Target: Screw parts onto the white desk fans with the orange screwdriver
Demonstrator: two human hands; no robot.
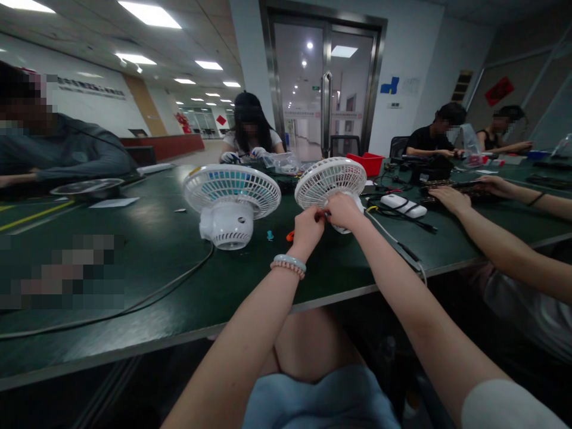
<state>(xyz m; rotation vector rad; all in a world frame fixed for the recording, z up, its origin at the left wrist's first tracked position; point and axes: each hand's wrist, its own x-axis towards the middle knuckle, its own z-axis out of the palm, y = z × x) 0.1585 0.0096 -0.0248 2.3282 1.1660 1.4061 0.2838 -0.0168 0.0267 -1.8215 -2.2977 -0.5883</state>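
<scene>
Two white fans share the dark green worktop (154,241); the right-hand fan (329,180) sits just right of the centre of the frame, its round grille tilted upward and its base partly hidden behind the person's hands; the left hand (308,227), below a wrist with a pale bangle and a beaded bracelet (288,266), has its fingers curled in and the fingertips drawn together; the right hand (345,210) is bent against the back of that fan, its fingertips close to those of the left; whether either pinches something small there, I cannot tell; left of centre stands the other fan (232,193), grille tilted up over a rounded white housing, with a grey cable (167,278) running from it to the left edge of the frame; between the fans lies a small blue piece (270,235), and just beside the left hand an orange object (290,236) shows in part; right of centre lie a white power strip (404,206) and a red bin (369,164) farther back; a neighbour's hands (451,199) rest at the right, while a gloved co-worker (250,122) sits at the upper middle.
</scene>
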